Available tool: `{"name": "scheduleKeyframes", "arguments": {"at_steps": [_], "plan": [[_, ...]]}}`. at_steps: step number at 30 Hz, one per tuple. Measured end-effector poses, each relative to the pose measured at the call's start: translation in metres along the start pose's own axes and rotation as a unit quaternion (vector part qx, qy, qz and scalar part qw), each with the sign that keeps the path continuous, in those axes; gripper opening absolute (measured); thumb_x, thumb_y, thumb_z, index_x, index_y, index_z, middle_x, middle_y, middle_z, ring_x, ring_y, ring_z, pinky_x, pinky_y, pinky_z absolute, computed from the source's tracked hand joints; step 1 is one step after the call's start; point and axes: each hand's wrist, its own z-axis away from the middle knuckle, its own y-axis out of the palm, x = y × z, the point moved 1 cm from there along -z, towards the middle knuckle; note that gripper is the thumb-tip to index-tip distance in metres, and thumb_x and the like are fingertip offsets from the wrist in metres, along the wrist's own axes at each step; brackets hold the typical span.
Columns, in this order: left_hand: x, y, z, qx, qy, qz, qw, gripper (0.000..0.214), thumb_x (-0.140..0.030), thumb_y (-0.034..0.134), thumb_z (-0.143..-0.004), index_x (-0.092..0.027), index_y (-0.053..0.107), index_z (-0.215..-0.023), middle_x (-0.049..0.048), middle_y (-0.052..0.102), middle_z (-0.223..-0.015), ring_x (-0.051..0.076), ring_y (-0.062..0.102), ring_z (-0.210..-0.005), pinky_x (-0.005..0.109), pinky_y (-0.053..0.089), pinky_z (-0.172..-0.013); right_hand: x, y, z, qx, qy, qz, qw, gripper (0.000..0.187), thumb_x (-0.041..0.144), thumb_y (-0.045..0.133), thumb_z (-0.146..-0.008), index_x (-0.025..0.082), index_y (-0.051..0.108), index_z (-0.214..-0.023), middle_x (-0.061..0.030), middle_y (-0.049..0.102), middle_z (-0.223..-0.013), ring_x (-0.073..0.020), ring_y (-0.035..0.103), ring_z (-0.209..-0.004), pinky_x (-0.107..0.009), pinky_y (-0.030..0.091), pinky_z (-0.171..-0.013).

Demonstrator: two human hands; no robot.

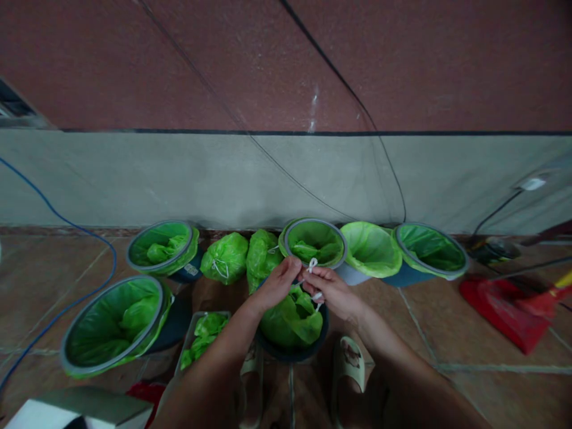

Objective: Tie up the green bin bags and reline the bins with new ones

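Green, thin plastic makes up the bag (pixel 290 325), which sits bunched inside a dark bucket (pixel 292 357) on the tiled floor, between the person's sandals (pixel 351 360). Above it, both hands are closed on its white cord (pixel 313 262): the left hand (pixel 286 277) pinches with the fingertips, and the right hand (pixel 329 290) grips just beside it with curled fingers, a loop standing up between them and another bit of cord hanging below the right fingers. Exactly how the strands cross is too small to tell. The cord is slim and looks slippery, so a loose pinch could let the loop slide out. A hard, uneven tug could tear the thin plastic where the cord runs through it, and the bag's mouth, which shows a gap, could stay partly open if one side is pulled more than the other. Pulling upward could also lift or tip the bucket, should the bag cling to its wall. Close behind stand a lined bin (pixel 315 223) and a knotted bag (pixel 263 253), which a swinging elbow or hand could knock.
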Motion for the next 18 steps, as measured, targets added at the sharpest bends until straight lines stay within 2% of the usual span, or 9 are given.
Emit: {"name": "scheduleKeyframes", "arguments": {"at_steps": [4, 6, 8, 11, 13, 15, 18], "plan": [[0.02, 0.004, 0.0, 0.1, -0.007, -0.039, 0.994, 0.035, -0.042, 0.036, -0.097, -0.017, 0.061, -0.092, 0.0023, 0.065, -0.087, 0.014, 0.059, -0.085, 0.026, 0.046, -0.085, 0.017, -0.014, 0.002, -0.035, -0.004, -0.091, 0.995, 0.036, 0.049, 0.076, -0.073, 0.017, 0.062, -0.077, 0.0079, 0.038, -0.052, -0.0044, 0.024, -0.044, -0.023, 0.014, -0.041], [0.029, 0.006, -0.002, 0.119, -0.022, -0.052, 0.991, 0.031, -0.038, 0.041, -0.095, -0.017, 0.063, -0.089, 0.0012, 0.064, -0.082, 0.014, 0.058, -0.081, 0.025, 0.046, -0.081, 0.021, -0.021, 0.002, -0.053, -0.008, -0.104, 0.993, 0.034, 0.047, 0.078, -0.071, 0.016, 0.063, -0.077, 0.0079, 0.039, -0.052, -0.0036, 0.024, -0.043, -0.022, 0.013, -0.041], [0.036, 0.008, -0.006, 0.089, -0.052, -0.05, 0.993, 0.028, -0.034, 0.043, -0.092, -0.016, 0.062, -0.081, 0.0, 0.062, -0.072, 0.013, 0.057, -0.072, 0.025, 0.045, -0.075, 0.022, -0.028, 0.002, -0.082, -0.018, -0.11, 0.99, 0.031, 0.043, 0.079, -0.071, 0.016, 0.066, -0.081, 0.0078, 0.041, -0.052, -0.0032, 0.025, -0.042, -0.022, 0.014, -0.04], [0.045, 0.012, -0.012, 0.02, -0.117, -0.018, 0.993, 0.031, -0.029, 0.039, -0.091, -0.017, 0.056, -0.069, 0.0001, 0.059, -0.063, 0.014, 0.056, -0.064, 0.026, 0.045, -0.069, 0.024, -0.031, 0.005, -0.108, -0.043, -0.119, 0.986, 0.032, 0.034, 0.081, -0.07, 0.02, 0.069, -0.096, 0.0058, 0.053, -0.06, -0.0032, 0.03, -0.045, -0.02, 0.017, -0.042], [0.05, 0.017, -0.014, -0.013, -0.161, 0.005, 0.987, 0.032, -0.028, 0.034, -0.092, -0.018, 0.054, -0.068, 0.0004, 0.06, -0.059, 0.014, 0.058, -0.06, 0.027, 0.045, -0.066, 0.026, -0.027, 0.007, -0.069, -0.055, -0.119, 0.989, 0.035, 0.03, 0.079, -0.072, 0.022, 0.069, -0.105, 0.0032, 0.059, -0.07, -0.0046, 0.038, -0.051, -0.019, 0.024, -0.045], [0.052, 0.023, -0.015, -0.013, -0.18, -0.009, 0.983, 0.031, -0.027, 0.034, -0.092, -0.018, 0.056, -0.072, -0.0002, 0.058, -0.056, 0.015, 0.057, -0.057, 0.028, 0.045, -0.064, 0.028, -0.019, 0.008, -0.008, -0.059, -0.111, 0.992, 0.034, 0.029, 0.075, -0.075, 0.022, 0.069, -0.108, 0.001, 0.062, -0.075, -0.0073, 0.047, -0.06, -0.02, 0.032, -0.052], [0.05, 0.031, -0.013, 0.033, -0.11, -0.097, 0.989, 0.027, -0.026, 0.04, -0.09, -0.016, 0.063, -0.084, 0.0021, 0.065, -0.068, 0.016, 0.06, -0.069, 0.028, 0.047, -0.071, 0.027, -0.008, 0.008, 0.041, -0.067, -0.096, 0.992, 0.032, 0.025, 0.073, -0.076, 0.022, 0.07, -0.108, -0.001, 0.065, -0.082, -0.0102, 0.053, -0.069, -0.023, 0.039, -0.061]]}}
